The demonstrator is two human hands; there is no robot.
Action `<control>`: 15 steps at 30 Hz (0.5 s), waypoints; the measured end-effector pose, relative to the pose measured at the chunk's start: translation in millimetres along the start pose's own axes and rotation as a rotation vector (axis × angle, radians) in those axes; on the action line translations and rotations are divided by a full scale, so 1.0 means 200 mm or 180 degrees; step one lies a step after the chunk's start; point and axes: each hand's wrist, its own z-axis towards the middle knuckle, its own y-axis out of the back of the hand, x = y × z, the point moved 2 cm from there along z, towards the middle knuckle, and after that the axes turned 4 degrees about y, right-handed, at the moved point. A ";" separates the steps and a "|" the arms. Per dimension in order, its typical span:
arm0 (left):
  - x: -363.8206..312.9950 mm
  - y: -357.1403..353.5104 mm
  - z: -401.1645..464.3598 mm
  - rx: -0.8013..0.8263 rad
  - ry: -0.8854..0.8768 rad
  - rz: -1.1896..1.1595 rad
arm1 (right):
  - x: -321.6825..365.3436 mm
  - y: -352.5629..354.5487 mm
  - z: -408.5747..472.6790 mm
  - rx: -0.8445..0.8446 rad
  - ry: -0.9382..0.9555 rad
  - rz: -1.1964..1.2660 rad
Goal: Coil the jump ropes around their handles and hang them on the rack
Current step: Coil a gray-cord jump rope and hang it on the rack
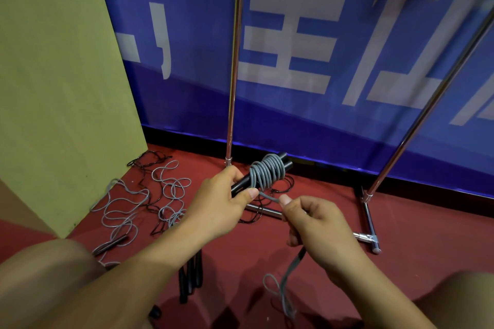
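The left hand (224,203) grips black handles (244,184) wrapped in grey rope coils (267,171). The right hand (318,224) pinches the rope's free end (267,197). Loose jump ropes (149,200) lie on the red floor (414,235) near the chrome rack (235,61).

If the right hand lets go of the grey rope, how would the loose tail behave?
Likely floppy: the grey rope sags in loops below the right hand. The coil might loosen, since the left hand grips only the handles.
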 end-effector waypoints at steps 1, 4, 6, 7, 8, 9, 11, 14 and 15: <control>0.00 0.00 0.00 -0.0007 0.0006 -0.0008 | 0.01 0.00 0.00 -0.0008 0.0060 -0.0054; 0.00 0.01 0.02 -0.0045 0.0054 0.0068 | 0.02 0.01 -0.02 0.0011 0.0249 -0.0125; 0.01 0.01 0.02 -0.0093 0.0081 0.0131 | 0.03 0.01 -0.03 0.0019 0.0300 -0.0118; 0.01 0.02 0.02 -0.0112 0.0095 0.0152 | 0.03 0.01 -0.03 0.0017 0.0326 -0.0101; 0.01 0.02 0.02 -0.0127 0.0116 0.0164 | 0.04 0.01 -0.04 0.0018 0.0355 -0.0083; 0.01 0.03 0.03 -0.0133 0.0145 0.0182 | 0.04 0.01 -0.04 0.0012 0.0378 -0.0070; 0.01 0.03 0.03 -0.0143 0.0195 0.0303 | 0.05 0.01 -0.05 -0.0008 0.0435 -0.0014; 0.02 0.03 0.04 -0.0028 0.0200 0.0567 | 0.06 0.01 -0.05 -0.0024 0.0450 0.0207; 0.02 0.02 0.03 0.0056 0.0171 0.0684 | 0.05 0.01 -0.04 -0.0033 0.0456 0.0242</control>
